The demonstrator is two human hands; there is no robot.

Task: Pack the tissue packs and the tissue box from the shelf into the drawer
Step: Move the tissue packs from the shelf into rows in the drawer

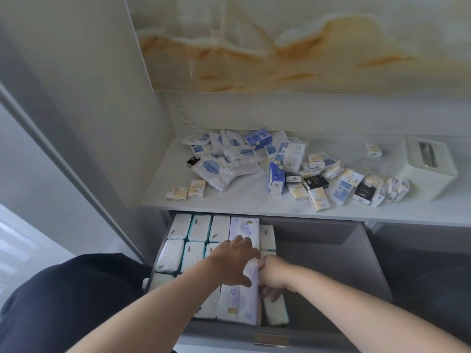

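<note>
Now tissue pack point(251, 273) between left fingers point(239, 242), right fingers point(272, 294).

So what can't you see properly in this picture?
All from the head view:
- The purple pack: mostly covered by the left hand and right hand.
- Back of the drawer: hidden under the shelf.
- Print on the small packs: too small and blurry.
- Inside of the tissue box: slot too dark.

Both bare forearms reached forward and converged. The left hand point(233, 262) lay palm-down, fingers spread and straight. The right hand point(274, 276) curled its fingers round a tissue pack point(251, 275).
</note>
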